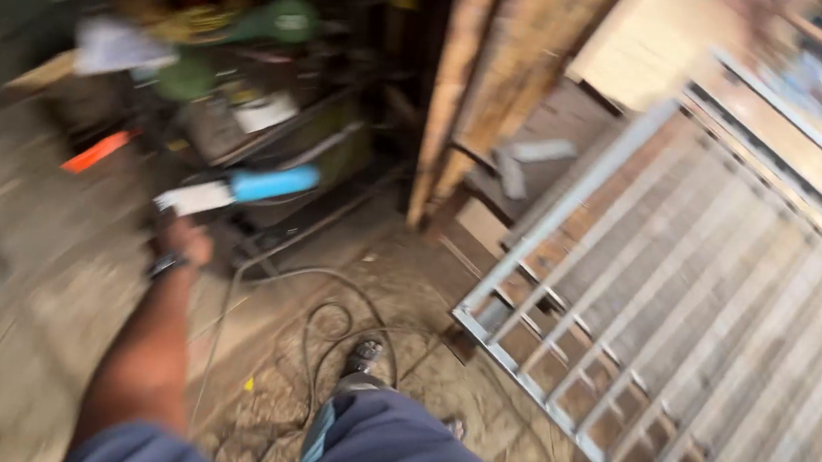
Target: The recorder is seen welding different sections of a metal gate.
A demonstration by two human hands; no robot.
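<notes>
Reaching forward and down, the left hand (pixel 184 239) stretches toward a power tool with a blue handle (pixel 239 191) that lies on the dirt floor (pixel 10 323) at the foot of a cluttered heap. The fingers come just short of the tool's pale front end or meet it; motion blur hides which, and I cannot tell how far the hand is open or whether it grips anything. A dark band sits on the wrist. The right hand is out of view.

Behind the tool the heap crowds close: a green power tool (pixel 275 22), an orange strip (pixel 97 152) and metal framing, all smeared by blur. Grey cables (pixel 321 328) loop across the floor between the tool and the person's shoe (pixel 363 355), cutting through the open ground there. Left of the arm the floor lies open. To the right, a grey metal grille (pixel 664 316) leans across, its lower corner near the cables, with upright wooden boards (pixel 466 76) beyond it.
</notes>
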